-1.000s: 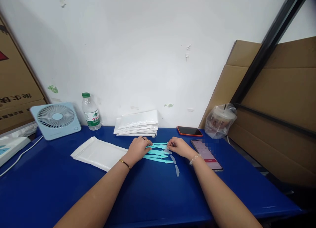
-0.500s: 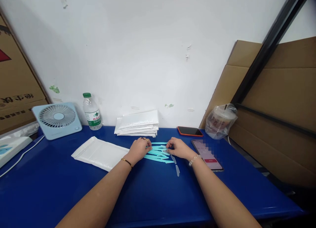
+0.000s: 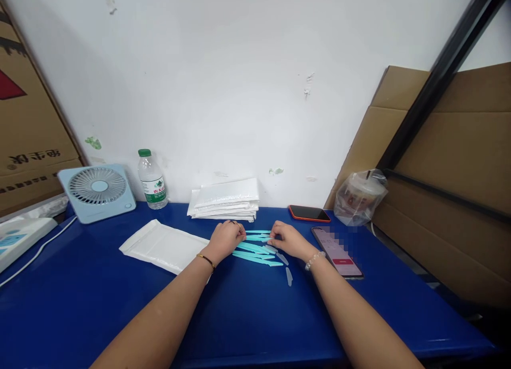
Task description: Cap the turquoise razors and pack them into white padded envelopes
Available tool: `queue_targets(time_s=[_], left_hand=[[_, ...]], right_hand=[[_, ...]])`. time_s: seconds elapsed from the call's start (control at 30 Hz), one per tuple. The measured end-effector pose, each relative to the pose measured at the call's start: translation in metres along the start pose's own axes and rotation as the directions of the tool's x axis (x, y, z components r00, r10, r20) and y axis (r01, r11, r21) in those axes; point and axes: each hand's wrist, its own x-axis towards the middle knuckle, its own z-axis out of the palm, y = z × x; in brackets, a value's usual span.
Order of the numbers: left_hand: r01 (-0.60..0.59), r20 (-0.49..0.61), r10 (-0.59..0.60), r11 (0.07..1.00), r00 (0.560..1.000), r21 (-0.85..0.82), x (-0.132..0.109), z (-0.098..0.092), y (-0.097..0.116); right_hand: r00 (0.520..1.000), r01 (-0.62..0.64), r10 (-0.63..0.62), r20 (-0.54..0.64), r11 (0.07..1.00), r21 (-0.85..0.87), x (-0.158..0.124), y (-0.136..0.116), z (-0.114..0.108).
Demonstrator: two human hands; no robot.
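Several turquoise eyebrow razors (image 3: pixel 257 258) lie fanned out side by side on the blue table. My left hand (image 3: pixel 227 238) is closed in a pinch at the left end of one razor (image 3: pixel 258 238). Its right end runs to the closed fingertips of my right hand (image 3: pixel 289 238); the exact grip there is partly hidden. Below my right fingers lie small clear blade caps (image 3: pixel 282 259), and another loose cap (image 3: pixel 289 277) sits nearer to me. A white padded envelope (image 3: pixel 167 246) lies flat left of the razors, partly under my left wrist.
Behind my hands stands a stack of white padded envelopes (image 3: pixel 225 198). A water bottle (image 3: pixel 153 182) and a blue fan (image 3: pixel 98 192) are at the left. Two phones, one red-edged (image 3: pixel 309 213) and one lit (image 3: pixel 338 254), and a bagged drink cup (image 3: pixel 359 197) are at the right.
Both hands have risen slightly from the row, with one razor between them. More of the razors and clear caps beneath now shows. The view has shifted a little.
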Motion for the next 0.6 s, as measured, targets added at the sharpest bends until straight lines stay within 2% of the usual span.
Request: queue_targets(time_s=[0.17, 0.27, 0.33, 0.5, 0.6], left_hand=[[0.010, -0.083, -0.007, 1.000, 0.997, 0.024, -0.002, -0.015, -0.007], [0.019, -0.071, -0.017, 1.000, 0.997, 0.024, -0.003, -0.016, -0.011], [0.015, -0.061, -0.014, 1.000, 0.998, 0.017, -0.004, -0.014, -0.011], [-0.061, 0.021, 0.061, 0.998, 0.998, -0.031, -0.006, -0.004, -0.008], [-0.084, 0.043, 0.086, 0.995, 0.995, -0.046, -0.005, 0.001, -0.008]], right_hand=[[0.998, -0.041, 0.045, -0.042, 0.995, 0.096, -0.005, 0.010, -0.013], [0.990, -0.112, 0.118, -0.076, 0.991, 0.078, -0.008, 0.013, -0.016], [0.990, -0.102, 0.106, -0.090, 0.993, 0.054, -0.009, 0.010, -0.016], [0.999, 0.004, -0.007, 0.048, 0.999, 0.053, -0.012, -0.007, -0.008], [0.996, -0.007, 0.008, 0.084, 1.000, -0.008, -0.012, -0.012, -0.002]])
